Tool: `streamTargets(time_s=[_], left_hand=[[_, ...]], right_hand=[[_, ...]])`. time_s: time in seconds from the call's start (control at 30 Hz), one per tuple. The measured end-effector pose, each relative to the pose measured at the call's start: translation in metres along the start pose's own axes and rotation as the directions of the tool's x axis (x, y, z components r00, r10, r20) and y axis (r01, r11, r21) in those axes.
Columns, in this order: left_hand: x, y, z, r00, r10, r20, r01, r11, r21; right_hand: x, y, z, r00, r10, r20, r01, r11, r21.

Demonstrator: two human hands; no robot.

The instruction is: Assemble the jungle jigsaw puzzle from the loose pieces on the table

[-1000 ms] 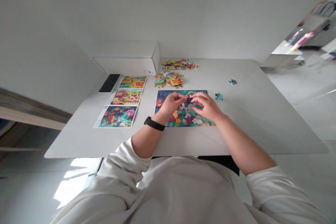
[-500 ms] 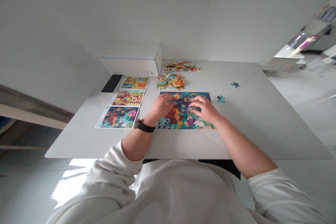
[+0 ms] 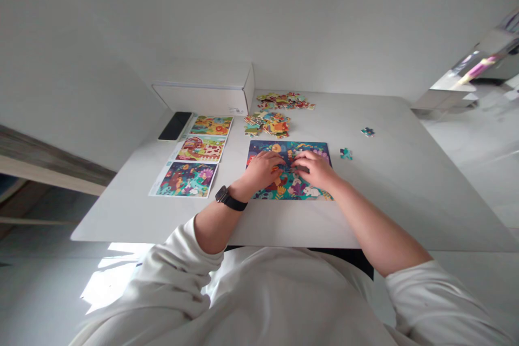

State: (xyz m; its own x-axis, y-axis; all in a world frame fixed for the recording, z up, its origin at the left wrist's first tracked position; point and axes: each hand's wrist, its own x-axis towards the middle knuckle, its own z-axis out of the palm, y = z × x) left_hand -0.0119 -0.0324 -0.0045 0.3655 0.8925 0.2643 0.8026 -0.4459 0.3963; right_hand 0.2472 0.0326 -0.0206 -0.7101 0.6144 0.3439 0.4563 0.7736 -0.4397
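A colourful jigsaw puzzle (image 3: pixel 288 148) with jungle animals and white rabbits lies assembled on the white table (image 3: pixel 377 194), its middle hidden by my hands. My left hand (image 3: pixel 261 170) rests palm down on its centre-left, and my right hand (image 3: pixel 314 168) lies on its centre-right. The fingertips nearly meet over the middle, and I cannot tell whether they hold a piece. Beyond the puzzle lie two heaps of loose puzzle pieces (image 3: pixel 267 124). Two single teal pieces (image 3: pixel 346 153) sit to its right.
Three printed picture cards (image 3: pixel 185 179) lie in a column left of the puzzle. A black smartphone (image 3: pixel 175 125) lies beyond them, near a white cardboard box (image 3: pixel 205 96) at the far table edge. My sleeves and a black wristwatch (image 3: pixel 229 198) are nearest me.
Both hands have come down from a raised pinch above the puzzle and now lie low on its middle. The view has shifted slightly, so the table appears moved a little to the right.
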Motion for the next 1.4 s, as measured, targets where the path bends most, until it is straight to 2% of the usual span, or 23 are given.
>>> streamTargets(time_s=[0.13, 0.3, 0.57, 0.8, 1.17, 1.4], left_hand=[[0.0, 0.001, -0.002, 1.0, -0.018, 0.011, 0.017, 0.999, 0.034], [-0.001, 0.001, -0.003, 0.998, 0.041, 0.047, -0.041, 0.999, 0.007], [0.001, 0.003, -0.003, 0.994, 0.071, 0.083, -0.07, 0.997, -0.012], [0.001, 0.004, -0.002, 0.991, 0.092, 0.098, -0.089, 0.995, -0.032], [0.0, 0.007, -0.004, 0.987, 0.105, 0.12, -0.103, 0.994, -0.026], [-0.002, 0.014, 0.002, 0.994, 0.079, 0.072, -0.085, 0.992, 0.091]], right_hand=[[0.001, 0.0, 0.002, 1.0, 0.0, 0.005, 0.0, 1.0, -0.002], [0.002, 0.0, 0.004, 1.0, -0.008, 0.019, 0.008, 1.0, -0.004], [0.001, -0.002, 0.001, 0.999, -0.032, 0.019, 0.033, 0.998, -0.051], [-0.001, -0.006, -0.003, 0.994, -0.078, 0.08, 0.085, 0.993, -0.082], [-0.003, -0.015, -0.005, 0.991, -0.038, 0.13, 0.056, 0.989, -0.138], [-0.006, -0.02, -0.004, 0.992, -0.021, 0.121, 0.039, 0.989, -0.145]])
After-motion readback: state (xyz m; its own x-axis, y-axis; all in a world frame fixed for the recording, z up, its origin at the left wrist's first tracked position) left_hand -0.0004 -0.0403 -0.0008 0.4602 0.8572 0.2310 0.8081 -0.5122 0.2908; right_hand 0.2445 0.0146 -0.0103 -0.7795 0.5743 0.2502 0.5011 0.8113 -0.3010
